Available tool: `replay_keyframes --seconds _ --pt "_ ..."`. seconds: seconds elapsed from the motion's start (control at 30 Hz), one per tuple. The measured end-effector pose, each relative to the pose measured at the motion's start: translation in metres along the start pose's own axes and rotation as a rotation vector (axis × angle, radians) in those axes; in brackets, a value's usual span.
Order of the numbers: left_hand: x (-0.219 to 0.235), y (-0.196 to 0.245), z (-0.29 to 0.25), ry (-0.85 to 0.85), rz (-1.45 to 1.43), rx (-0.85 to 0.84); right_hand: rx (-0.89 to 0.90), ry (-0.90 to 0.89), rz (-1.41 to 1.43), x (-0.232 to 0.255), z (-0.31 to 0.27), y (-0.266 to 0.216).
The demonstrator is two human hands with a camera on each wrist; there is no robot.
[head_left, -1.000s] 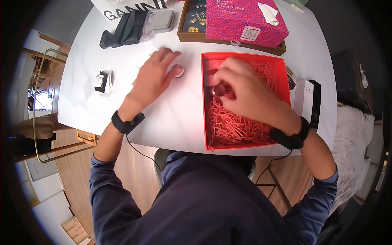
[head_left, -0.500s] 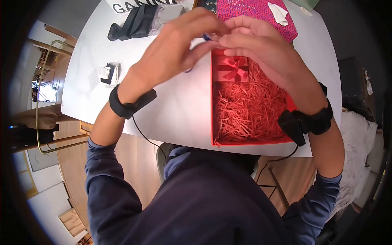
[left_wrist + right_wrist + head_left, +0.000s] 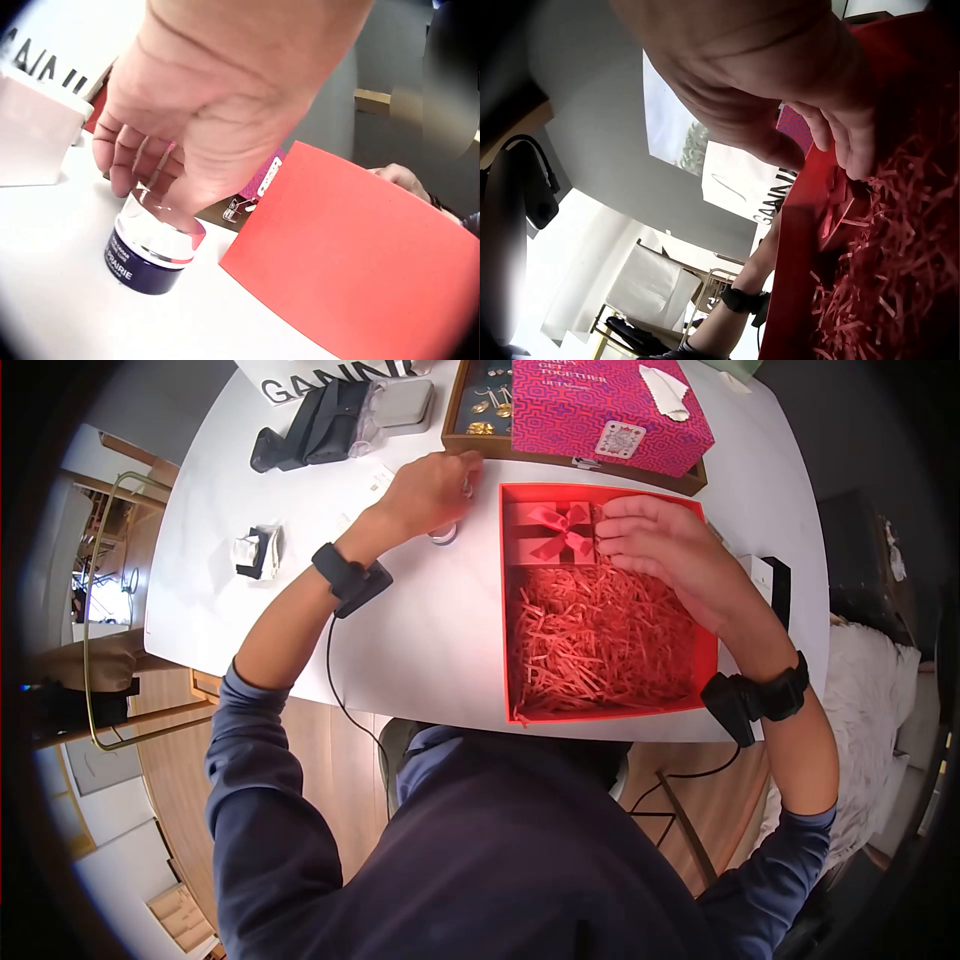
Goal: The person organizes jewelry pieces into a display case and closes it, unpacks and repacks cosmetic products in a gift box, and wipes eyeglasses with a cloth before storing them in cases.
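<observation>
My left hand (image 3: 428,492) (image 3: 217,105) has its fingers curled around a small shiny item (image 3: 467,488), mostly hidden by them. Just below that hand, a dark blue jar with a silver upper part (image 3: 146,259) stands upright on the table; the head view shows part of the jar (image 3: 445,535). Over the right side of the red box (image 3: 505,650) hovers my right hand (image 3: 680,555) (image 3: 780,82), fingers loosely extended and holding nothing. Beside its fingertips, a small pink box with a ribbon bow (image 3: 560,532) lies in the box's upper-left corner on red shredded paper (image 3: 600,640).
Behind the red box sit a patterned pink box (image 3: 610,410) and a wooden jewellery tray (image 3: 452,430). A black pouch (image 3: 335,422) and a grey case (image 3: 402,405) lie at the back left, with a small black-and-white item (image 3: 257,552) nearer. A white-and-black box (image 3: 760,575) stands at the right.
The hands met above the red box's back edge half a second ago and have since separated. My left hand moved left with the small item; my right hand moved right and down, its fingers free.
</observation>
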State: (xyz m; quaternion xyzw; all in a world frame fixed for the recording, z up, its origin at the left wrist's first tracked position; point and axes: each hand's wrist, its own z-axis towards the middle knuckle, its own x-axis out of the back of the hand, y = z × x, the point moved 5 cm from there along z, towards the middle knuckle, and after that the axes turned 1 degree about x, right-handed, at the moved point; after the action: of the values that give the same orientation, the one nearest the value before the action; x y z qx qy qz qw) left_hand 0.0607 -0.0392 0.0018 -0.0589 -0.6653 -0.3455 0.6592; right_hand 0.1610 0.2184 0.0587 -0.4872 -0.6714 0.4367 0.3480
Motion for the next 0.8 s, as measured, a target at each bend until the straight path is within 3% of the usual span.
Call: replay_keyframes --seconds 0.1,0.17,0.2,0.23,0.3,0.33,0.4,0.5,0.57,0.67,0.73,0.8 --pt "0.003 -0.002 -0.003 -0.026 0.015 0.022 -0.055 -0.032 -0.003 0.000 0.001 0.001" --pt "0.025 0.009 -0.008 0.303 -0.028 -0.182 -0.060 -0.047 0.000 -0.001 0.005 0.001" --pt "0.040 0.027 -0.012 0.250 -0.154 -0.024 -0.071 -0.064 0.006 -0.003 0.005 0.004" --pt "0.054 0.052 -0.021 0.237 -0.159 -0.035 -0.077 -0.051 0.016 -0.003 0.007 0.008" --pt "0.051 0.076 -0.040 -0.102 -0.469 0.255 -0.118 0.006 0.061 -0.004 0.012 0.015" --pt "0.046 0.081 -0.046 -0.110 -0.472 0.249 -0.135 0.007 0.084 -0.005 0.013 0.014" --pt "0.044 0.095 -0.055 0.022 -0.417 0.003 -0.137 0.017 0.107 -0.006 0.012 0.014" --pt "0.042 0.093 -0.060 0.099 -0.474 -0.009 -0.089 0.025 0.182 -0.014 0.008 0.010" --pt "0.040 0.091 -0.061 0.079 -0.515 0.024 -0.042 0.027 0.239 -0.022 0.009 0.005" --pt "0.038 0.086 -0.064 0.078 -0.608 0.117 -0.068 0.028 0.081 -0.032 0.022 0.013" --pt "0.040 0.084 -0.066 0.097 -0.665 0.175 0.212 0.072 -0.174 -0.036 0.030 0.012" --pt "0.050 0.078 -0.070 0.176 -0.655 0.217 0.173 0.107 -0.282 -0.025 0.029 0.013"
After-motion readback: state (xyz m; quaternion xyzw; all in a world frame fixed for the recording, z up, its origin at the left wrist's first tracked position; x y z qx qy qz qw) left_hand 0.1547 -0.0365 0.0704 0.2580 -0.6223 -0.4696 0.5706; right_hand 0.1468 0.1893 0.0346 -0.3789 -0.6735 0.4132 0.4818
